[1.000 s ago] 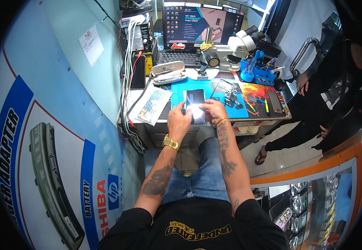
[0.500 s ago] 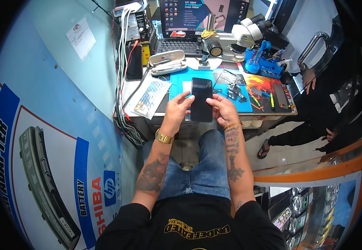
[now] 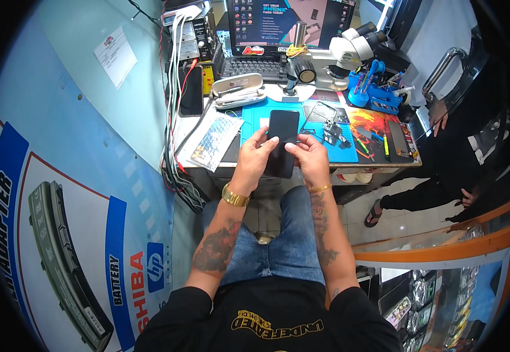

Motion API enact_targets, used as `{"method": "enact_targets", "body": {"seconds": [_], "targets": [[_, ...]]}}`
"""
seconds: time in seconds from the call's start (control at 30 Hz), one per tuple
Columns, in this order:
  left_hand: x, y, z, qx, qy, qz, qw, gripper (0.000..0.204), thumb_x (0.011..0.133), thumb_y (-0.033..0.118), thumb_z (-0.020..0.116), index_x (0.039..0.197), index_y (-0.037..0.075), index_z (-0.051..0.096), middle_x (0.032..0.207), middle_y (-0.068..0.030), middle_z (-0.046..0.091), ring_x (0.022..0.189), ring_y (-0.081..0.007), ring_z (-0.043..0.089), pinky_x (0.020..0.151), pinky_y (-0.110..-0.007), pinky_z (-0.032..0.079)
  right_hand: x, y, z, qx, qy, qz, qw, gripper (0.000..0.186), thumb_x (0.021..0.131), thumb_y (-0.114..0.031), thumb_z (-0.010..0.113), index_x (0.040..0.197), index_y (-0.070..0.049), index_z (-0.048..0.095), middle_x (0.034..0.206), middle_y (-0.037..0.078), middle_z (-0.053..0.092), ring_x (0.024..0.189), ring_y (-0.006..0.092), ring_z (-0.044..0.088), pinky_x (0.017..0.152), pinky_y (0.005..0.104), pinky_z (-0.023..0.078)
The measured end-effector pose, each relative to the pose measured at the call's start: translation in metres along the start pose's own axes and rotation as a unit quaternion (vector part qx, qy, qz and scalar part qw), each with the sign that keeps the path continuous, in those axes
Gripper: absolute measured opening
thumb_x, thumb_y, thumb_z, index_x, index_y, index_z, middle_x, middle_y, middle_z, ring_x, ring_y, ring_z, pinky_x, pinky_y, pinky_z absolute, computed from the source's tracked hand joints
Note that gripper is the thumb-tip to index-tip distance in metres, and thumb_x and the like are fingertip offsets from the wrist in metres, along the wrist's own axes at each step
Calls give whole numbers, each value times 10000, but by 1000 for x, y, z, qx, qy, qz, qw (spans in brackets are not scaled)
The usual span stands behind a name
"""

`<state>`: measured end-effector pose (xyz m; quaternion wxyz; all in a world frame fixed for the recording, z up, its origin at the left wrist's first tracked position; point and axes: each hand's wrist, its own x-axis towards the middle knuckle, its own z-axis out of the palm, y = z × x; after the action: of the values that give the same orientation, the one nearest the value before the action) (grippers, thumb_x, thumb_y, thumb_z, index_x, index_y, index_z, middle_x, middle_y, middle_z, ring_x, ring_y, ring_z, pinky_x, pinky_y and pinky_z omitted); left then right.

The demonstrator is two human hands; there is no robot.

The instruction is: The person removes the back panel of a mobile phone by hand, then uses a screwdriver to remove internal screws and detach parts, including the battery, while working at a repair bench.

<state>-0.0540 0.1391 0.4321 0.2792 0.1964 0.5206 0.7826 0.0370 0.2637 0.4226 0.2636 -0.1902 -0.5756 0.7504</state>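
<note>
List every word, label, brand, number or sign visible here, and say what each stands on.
I won't copy the wording, but lettering stands on:
Blue-and-white poster: large, legible.
White paper sheet: too small to read.
Computer monitor: large heading legible, smaller lines too small.
Red-and-white sticker at the monitor's lower edge: partly legible.
Black shirt: yellow, upside down.
Dark phone: none visible.
Other marks: too small or blurred.

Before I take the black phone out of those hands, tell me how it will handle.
The phone is probably stiff: gripped near its side edges, it shows no bend. Its smooth-looking dark front may be slippery and, if glass, could crack when dropped.
</note>
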Motion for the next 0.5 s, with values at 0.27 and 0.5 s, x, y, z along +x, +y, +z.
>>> {"method": "enact_targets", "body": {"seconds": [0.27,0.5], "targets": [[-69,-12,12,-38,13,-6,999,722,843,58,745,1397,-129,320,1069,-102,618,971,-138,618,800,-259,529,-100,-23,39,-322,57,-122,937,333,819,-118,719,1110,11,622,872,153,698,798,251,711,671,336,544],[-157,-45,1,-169,-9,-167,971,512,850,-6,686,1308,-11,458,1129,-72,575,1007,-105,572,868,-275,512,-188,7,15,-306,2,-56,950,403,765,-53,758,1137,1,613,992,132,667,807,237,685,712,324,554]]}}
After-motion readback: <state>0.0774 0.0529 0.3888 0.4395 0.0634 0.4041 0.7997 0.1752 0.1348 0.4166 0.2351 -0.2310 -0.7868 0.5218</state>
